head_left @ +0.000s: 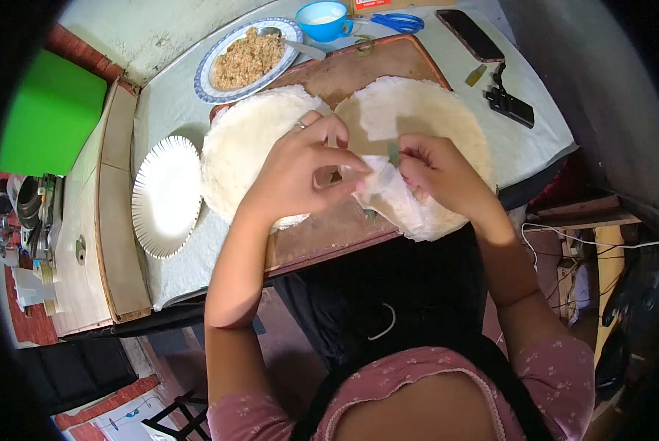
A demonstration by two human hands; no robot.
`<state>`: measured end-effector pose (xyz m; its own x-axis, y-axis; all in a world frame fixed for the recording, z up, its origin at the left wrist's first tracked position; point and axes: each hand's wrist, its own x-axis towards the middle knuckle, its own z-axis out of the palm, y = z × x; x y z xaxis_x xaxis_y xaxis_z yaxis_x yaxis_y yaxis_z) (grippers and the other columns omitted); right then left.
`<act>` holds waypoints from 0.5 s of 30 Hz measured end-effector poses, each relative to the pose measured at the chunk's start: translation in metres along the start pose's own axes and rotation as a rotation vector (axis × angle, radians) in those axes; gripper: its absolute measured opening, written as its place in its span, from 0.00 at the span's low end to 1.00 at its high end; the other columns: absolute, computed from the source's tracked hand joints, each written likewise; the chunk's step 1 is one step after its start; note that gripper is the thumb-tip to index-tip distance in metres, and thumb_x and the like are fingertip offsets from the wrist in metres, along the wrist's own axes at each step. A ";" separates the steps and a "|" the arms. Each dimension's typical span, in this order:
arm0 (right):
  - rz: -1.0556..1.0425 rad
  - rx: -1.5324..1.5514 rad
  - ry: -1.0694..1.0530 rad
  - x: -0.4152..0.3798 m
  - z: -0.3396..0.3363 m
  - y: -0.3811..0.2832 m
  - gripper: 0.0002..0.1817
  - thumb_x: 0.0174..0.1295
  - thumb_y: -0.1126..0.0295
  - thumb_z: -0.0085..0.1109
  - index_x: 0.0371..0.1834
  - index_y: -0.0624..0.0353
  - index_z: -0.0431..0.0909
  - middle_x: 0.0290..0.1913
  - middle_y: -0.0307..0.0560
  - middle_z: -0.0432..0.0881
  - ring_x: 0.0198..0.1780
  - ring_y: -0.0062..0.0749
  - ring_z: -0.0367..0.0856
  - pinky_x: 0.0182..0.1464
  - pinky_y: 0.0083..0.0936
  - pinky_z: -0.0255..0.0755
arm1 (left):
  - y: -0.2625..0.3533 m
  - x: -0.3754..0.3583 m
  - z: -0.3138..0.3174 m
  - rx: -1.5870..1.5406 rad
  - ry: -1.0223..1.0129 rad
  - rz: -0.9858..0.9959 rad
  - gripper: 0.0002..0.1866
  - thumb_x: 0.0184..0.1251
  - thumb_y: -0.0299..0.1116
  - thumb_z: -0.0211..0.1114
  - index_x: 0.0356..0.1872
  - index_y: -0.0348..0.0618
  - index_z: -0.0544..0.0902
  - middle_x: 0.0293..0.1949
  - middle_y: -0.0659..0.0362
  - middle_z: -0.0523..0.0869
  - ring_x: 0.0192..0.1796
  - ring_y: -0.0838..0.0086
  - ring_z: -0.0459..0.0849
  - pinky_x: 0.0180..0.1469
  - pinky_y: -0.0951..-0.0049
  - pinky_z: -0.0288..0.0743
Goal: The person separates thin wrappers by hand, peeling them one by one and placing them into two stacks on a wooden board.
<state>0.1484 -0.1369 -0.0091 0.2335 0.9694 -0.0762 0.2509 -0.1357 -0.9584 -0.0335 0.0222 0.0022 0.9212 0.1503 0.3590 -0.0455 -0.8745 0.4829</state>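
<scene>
A thin, pale spring roll wrapper is gathered up between my two hands. My left hand, wearing a ring, pinches its upper left edge between thumb and fingertips. My right hand is closed at the wrapper's right side, fingers curled in. Beside the right fingertips a narrow green strip stands up; what those fingers grip exactly is partly hidden. Below lie two piles of large round wrappers, the left pile under my left forearm and hand, the right pile beneath my right hand.
The piles rest on a brown board. Behind are a plate of crumbly filling with a spoon, a blue cup and blue-handled scissors. A white paper plate is left, a phone and black device right.
</scene>
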 end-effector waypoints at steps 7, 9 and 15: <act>-0.360 -0.715 0.316 -0.017 0.045 -0.008 0.23 0.57 0.54 0.67 0.43 0.63 0.78 0.38 0.49 0.78 0.41 0.46 0.79 0.42 0.41 0.72 | -0.011 0.001 0.013 -0.053 0.073 -0.055 0.12 0.43 0.30 0.79 0.32 0.44 0.89 0.42 0.59 0.80 0.48 0.64 0.77 0.52 0.67 0.71; -0.380 -0.879 0.353 -0.017 0.047 -0.005 0.20 0.55 0.59 0.67 0.44 0.61 0.79 0.43 0.47 0.78 0.44 0.47 0.79 0.43 0.42 0.74 | -0.013 0.001 0.015 -0.028 0.103 -0.068 0.17 0.42 0.31 0.80 0.37 0.43 0.87 0.45 0.58 0.80 0.50 0.62 0.77 0.55 0.65 0.70; -0.359 -0.835 0.350 -0.011 0.035 -0.010 0.12 0.59 0.65 0.64 0.41 0.62 0.81 0.37 0.52 0.82 0.39 0.51 0.80 0.40 0.42 0.73 | -0.017 0.001 0.020 0.016 0.182 -0.180 0.42 0.40 0.39 0.83 0.62 0.47 0.75 0.57 0.52 0.76 0.62 0.54 0.72 0.66 0.59 0.63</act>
<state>0.1106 -0.1395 -0.0080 0.2455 0.8839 0.3980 0.9154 -0.0763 -0.3953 -0.0242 0.0280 -0.0215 0.8291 0.3834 0.4069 0.1202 -0.8330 0.5400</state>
